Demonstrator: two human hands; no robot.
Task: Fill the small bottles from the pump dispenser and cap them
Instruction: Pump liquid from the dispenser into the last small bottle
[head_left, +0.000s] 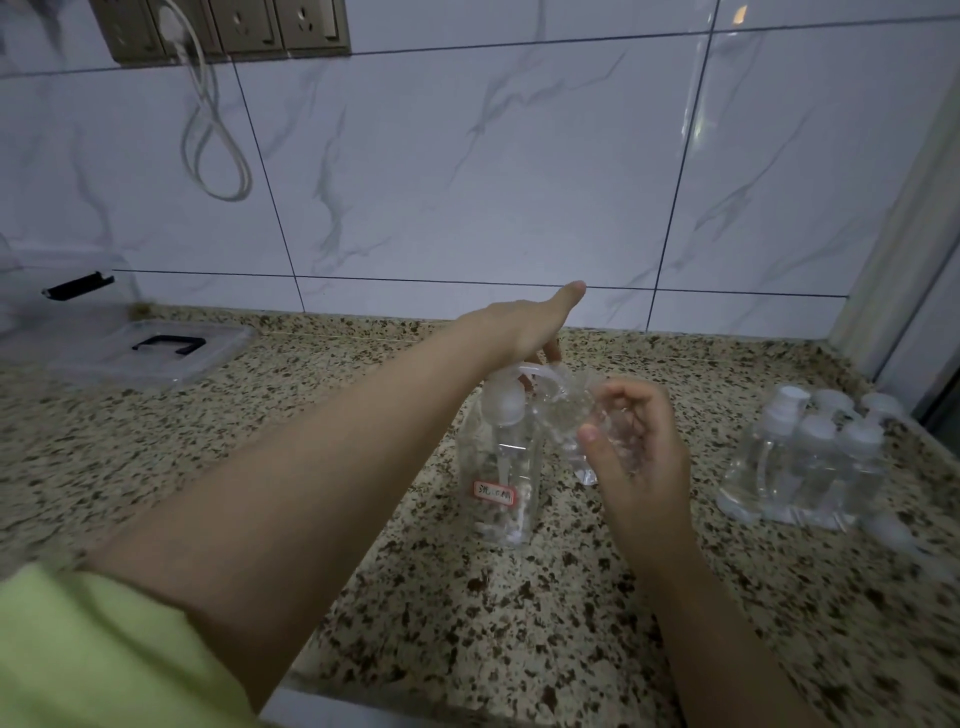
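Left hand: your left hand (524, 325) is laid flat over the pump dispenser (501, 457), fingers straight and pointing at the wall, palm on the white pump head (506, 392).
Right hand: your right hand (631, 441) has its fingers curled round a small clear bottle (584, 415), tilted, its mouth up by the pump's spout. It's pretty blurry there, so can't say if the spout is actually in the opening.
Dispenser: clear, upright on the speckled granite counter (467, 623) right in front of you, red-edged label (493, 492) low on the front. It sits just left of the bottle in your hand.
Other bottles: a bunch of small bottles (810, 462) with white caps stands well off to your right, near the counter edge, packed close together.
Far left: a clear plastic lid (150, 353) with a dark handle lies flat on the counter by the wall.
Wall: marble-look tiles (467, 156), a socket strip (228, 26) up top with a white cable (218, 150) looping down.
Sleeve: yellow-green sleeve (93, 654) bottom left.
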